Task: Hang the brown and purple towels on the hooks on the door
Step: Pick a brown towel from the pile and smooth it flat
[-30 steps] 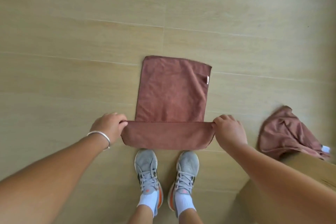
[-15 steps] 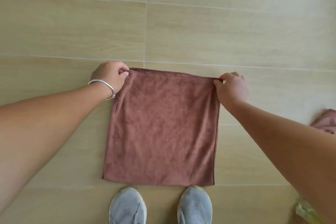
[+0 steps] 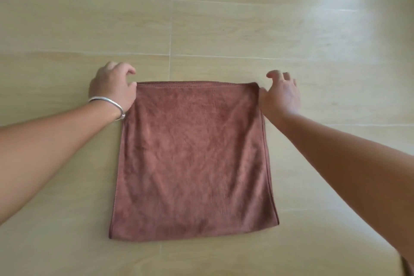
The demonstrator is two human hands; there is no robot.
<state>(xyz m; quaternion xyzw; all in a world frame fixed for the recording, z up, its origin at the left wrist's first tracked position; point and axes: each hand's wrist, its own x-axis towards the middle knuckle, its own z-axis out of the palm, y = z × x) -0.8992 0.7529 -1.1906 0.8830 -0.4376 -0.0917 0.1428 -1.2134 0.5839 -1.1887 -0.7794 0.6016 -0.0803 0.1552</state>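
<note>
Brown towel (image 3: 192,159) folded flat on tan floor (image 3: 246,29). Left hand (image 3: 113,87) and right hand (image 3: 281,94) at its far corners — fingers loosely spread, gripping nothing.

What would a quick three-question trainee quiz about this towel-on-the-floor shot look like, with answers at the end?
1. True or false: the brown towel is bunched in a heap on the floor.
2. Which wrist wears the silver bracelet? A) left B) right C) neither
3. Fill in: the left hand and right hand are at the towel's two ____ corners, counted from the person.

Key:
1. False; it lies flat, folded into a neat rectangle.
2. A.
3. far. Both hands have relaxed fingers and grip nothing.
</note>
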